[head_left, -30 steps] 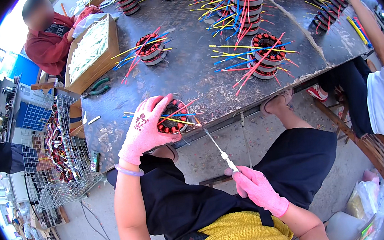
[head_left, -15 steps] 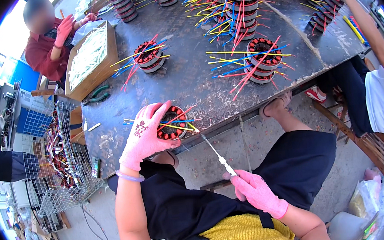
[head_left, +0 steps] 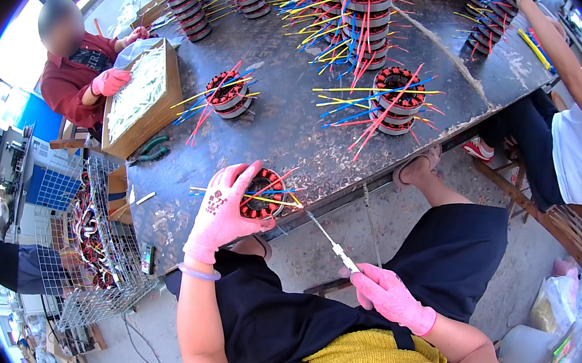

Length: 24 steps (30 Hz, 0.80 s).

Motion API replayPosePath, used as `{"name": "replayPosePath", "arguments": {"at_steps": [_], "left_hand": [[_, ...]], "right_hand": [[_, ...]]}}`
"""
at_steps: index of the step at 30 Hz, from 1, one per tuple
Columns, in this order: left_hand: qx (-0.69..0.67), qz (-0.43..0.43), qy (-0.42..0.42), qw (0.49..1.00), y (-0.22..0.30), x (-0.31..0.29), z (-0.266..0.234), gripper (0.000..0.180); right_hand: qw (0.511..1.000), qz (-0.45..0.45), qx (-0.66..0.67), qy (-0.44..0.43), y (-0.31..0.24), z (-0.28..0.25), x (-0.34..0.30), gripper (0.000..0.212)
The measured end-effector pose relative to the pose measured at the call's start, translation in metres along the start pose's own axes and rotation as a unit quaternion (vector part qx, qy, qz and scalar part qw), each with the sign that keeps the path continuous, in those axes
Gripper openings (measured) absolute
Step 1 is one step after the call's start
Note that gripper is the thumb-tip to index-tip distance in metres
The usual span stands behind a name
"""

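Stator sits gripped in the left hand, a white-handled rod tool in the right hand. Best steady both, tip meeting only the wire ends.

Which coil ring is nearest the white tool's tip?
The coil ring in the left hand, wire ends by that tip; the other rings stand farther back.

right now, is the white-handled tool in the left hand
No, the right hand grips the white-handled tool, while the left hand holds a ring-shaped part lined with red coils.
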<state>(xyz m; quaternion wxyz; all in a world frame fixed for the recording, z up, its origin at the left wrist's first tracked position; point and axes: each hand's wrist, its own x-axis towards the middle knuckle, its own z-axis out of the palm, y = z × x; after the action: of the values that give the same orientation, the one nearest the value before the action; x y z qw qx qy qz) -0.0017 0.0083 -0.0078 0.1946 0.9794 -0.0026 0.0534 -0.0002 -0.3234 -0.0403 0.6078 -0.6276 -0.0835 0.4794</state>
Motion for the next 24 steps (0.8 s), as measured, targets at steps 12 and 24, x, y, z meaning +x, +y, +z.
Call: {"name": "replayPosePath", "arguments": {"at_steps": [12, 24], "left_hand": [[-0.027, 0.003, 0.008, 1.000, 0.001, 0.004, 0.001, 0.096], [-0.028, -0.002, 0.008, 1.000, -0.006, -0.001, 0.012, 0.105]], "right_hand": [[0.999, 0.011, 0.042, 0.028, 0.003, 0.002, 0.000, 0.028], [0.998, -0.064, 0.026, -0.005, 0.003, 0.001, -0.006, 0.038]]}}
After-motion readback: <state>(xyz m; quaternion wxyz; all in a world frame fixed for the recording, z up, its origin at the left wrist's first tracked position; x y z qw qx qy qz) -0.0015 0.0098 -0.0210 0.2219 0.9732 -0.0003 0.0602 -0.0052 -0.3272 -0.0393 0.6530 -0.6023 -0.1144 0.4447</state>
